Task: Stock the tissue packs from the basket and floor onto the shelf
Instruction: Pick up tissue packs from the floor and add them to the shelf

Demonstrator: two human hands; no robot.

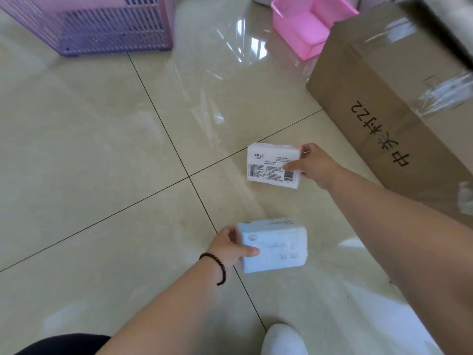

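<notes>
Two white tissue packs are held above the glossy tiled floor (89, 149), one in each hand. The far tissue pack (273, 165), printed side with barcode facing up, is pinched at its right end by the right hand (316, 163), thumb on top and fingers curled behind; it sits just left of the cardboard box (389, 98). The near tissue pack (275, 248), blurred, is gripped at its left end by the left hand (229, 248), thumb laid across its top face; it is seen nearer the camera than the box and well apart from it. A dark beaded bracelet (217, 267) is worn on the left wrist.

The cardboard box is taped shut with clear tape and marked in black characters; its contents cannot be seen. A pink plastic bin (307, 24) stands just beyond the box's far corner; the visible part of its interior shows nothing inside. A purple slatted basket (102, 26) is set well to the left of the box; contents cannot be made out through the slats. A white shoe tip (282, 339) is seen at the lower edge, well away from the box.
</notes>
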